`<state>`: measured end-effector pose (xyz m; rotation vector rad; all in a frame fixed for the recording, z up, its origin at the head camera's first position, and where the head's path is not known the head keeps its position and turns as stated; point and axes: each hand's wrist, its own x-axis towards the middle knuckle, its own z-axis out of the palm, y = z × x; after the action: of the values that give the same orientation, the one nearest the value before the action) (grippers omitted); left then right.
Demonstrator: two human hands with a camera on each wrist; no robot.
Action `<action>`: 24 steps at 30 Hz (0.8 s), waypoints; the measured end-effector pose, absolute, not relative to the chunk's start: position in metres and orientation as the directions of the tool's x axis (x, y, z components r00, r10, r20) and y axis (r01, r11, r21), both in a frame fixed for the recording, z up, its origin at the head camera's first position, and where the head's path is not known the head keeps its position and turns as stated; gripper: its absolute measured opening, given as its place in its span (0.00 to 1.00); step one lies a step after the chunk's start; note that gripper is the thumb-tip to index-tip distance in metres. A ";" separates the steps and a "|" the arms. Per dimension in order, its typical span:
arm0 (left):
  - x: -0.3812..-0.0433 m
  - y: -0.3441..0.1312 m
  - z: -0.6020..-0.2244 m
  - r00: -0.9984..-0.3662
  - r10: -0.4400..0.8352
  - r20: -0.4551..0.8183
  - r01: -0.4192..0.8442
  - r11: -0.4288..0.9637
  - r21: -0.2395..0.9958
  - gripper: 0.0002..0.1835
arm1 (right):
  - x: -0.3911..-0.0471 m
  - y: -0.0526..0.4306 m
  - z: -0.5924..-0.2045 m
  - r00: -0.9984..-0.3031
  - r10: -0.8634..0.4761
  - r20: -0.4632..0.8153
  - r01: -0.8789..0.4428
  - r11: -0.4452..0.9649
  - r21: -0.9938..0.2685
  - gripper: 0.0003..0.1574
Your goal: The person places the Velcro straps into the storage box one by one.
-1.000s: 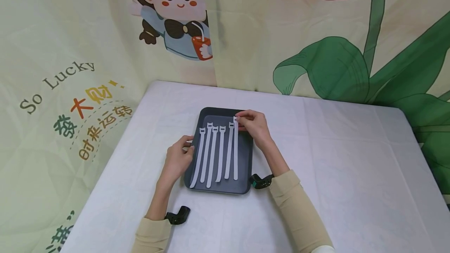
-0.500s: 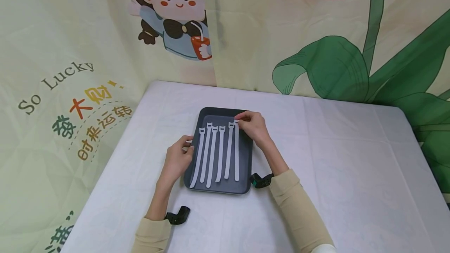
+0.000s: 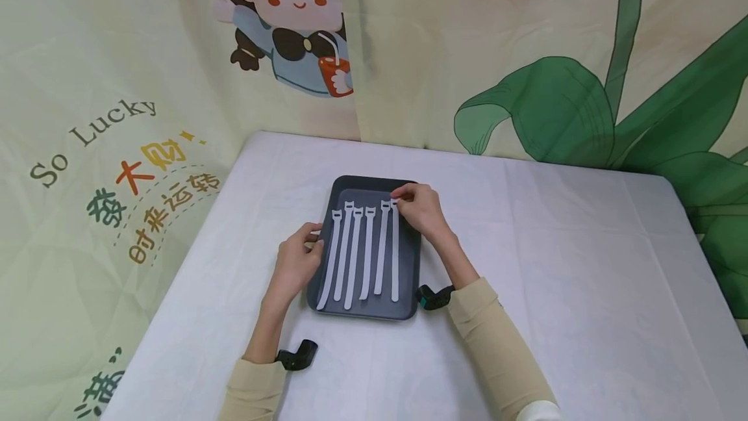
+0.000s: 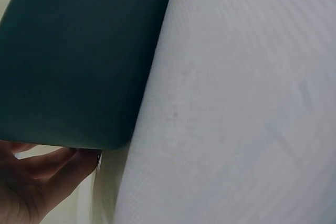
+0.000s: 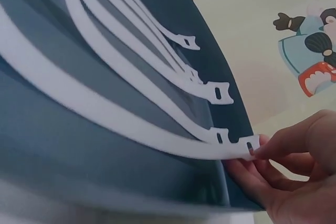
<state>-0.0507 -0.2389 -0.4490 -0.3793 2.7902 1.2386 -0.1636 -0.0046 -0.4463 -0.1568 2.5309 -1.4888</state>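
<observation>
A dark blue-grey tray (image 3: 404, 307) holds several white hook-and-loop cable ties (image 3: 352, 258), side by side with their slotted heads toward the far end. My right hand (image 3: 422, 210) pinches the slotted head of the rightmost cable tie (image 3: 395, 258) between thumb and fingertips. In the right wrist view this cable tie (image 5: 131, 135) curves across the tray, its head between the fingers at the rim. My left hand (image 3: 298, 264) holds the tray's left rim with thumb and fingers. In the left wrist view, left-hand fingers (image 4: 68, 174) lie against the tray's outer wall (image 4: 79, 66).
A white cloth covers the table (image 3: 561, 291) under the tray. Behind the table hangs a patterned backdrop (image 3: 403, 70) with a cartoon figure and green leaves. A black camera sits on each wrist, the left wrist camera (image 3: 298, 355) near the tray's front left.
Since a second ago, the rightmost cable tie has shifted slightly right and lower at its head, in my right hand's pinch. My left hand stays at the tray's left rim.
</observation>
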 end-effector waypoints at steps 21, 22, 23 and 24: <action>-0.051 -0.226 -0.451 -0.966 -0.194 -0.172 -0.257 0.628 0.735 0.21 | -0.163 0.005 -0.449 -0.910 -0.415 -0.021 -0.299 0.688 -0.661 0.17; -0.051 -0.225 -0.450 -0.966 -0.193 -0.172 -0.256 0.629 0.734 0.21 | -0.162 0.005 -0.449 -0.909 -0.416 -0.029 -0.299 0.698 -0.651 0.17; -0.050 -0.224 -0.450 -0.966 -0.193 -0.173 -0.257 0.629 0.734 0.21 | -0.162 0.006 -0.448 -0.909 -0.416 -0.038 -0.297 0.707 -0.642 0.18; -0.050 -0.222 -0.450 -0.966 -0.192 -0.175 -0.258 0.627 0.735 0.21 | -0.161 0.006 -0.448 -0.909 -0.414 -0.047 -0.294 0.716 -0.633 0.18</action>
<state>-0.0502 -0.2224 -0.4503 -0.3827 2.7618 1.2665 -0.1609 0.0062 -0.4482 -0.5697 2.7360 -0.9621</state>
